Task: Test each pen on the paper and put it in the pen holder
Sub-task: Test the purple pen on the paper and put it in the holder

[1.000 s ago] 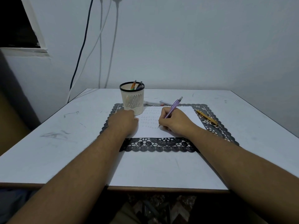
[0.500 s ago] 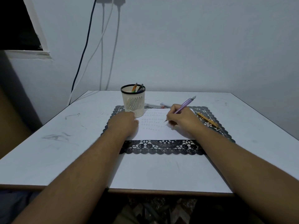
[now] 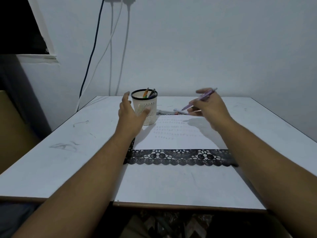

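Right hand (image 3: 210,110) fingers pinch the purple pen (image 3: 199,100); left hand (image 3: 130,114) fingers spread beside the pen holder (image 3: 145,109).

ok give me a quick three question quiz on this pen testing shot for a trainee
1. True or false: the right hand holds the purple plastic pen lifted off the white sheet of paper.
2. What stands nearest the open left hand?
A. the cream perforated pen holder with a black rim
B. the black lace placemat's front edge
C. the cables on the wall
3. Fill in: the pens already in the holder number at least ____.

Key
1. True: its tip hangs in the air above the paper's far edge.
2. A: the hand is spread beside the holder; contact is unclear.
3. Two: an orange-and-green pen and a dark pen.
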Demonstrator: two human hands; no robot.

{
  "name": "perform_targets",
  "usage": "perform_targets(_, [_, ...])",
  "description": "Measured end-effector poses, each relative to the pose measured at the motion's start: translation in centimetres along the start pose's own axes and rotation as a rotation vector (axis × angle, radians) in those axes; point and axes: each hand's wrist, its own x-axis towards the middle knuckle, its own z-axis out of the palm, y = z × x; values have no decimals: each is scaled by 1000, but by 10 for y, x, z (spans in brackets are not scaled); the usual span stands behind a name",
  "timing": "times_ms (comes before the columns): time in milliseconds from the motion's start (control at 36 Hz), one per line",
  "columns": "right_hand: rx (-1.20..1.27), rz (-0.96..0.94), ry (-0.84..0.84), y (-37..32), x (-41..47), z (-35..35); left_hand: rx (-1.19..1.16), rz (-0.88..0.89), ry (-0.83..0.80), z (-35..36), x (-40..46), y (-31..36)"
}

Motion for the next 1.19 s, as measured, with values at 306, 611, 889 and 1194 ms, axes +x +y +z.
perform_targets(306, [178,-224,57,-74,33,43,-64,-34,-134,8,16,-17])
perform_targets(611, [-195,-468,-44,-67,60,114,-52,-28,-110,9,23,-27])
perform_targets(889, [-710,-550,-52,-37,58,143,-51,-38,-111,8,20,-22])
perform_targets(1194, [-662,-389,-90,-29,59,141,-20,-42,-125,3,19,-25])
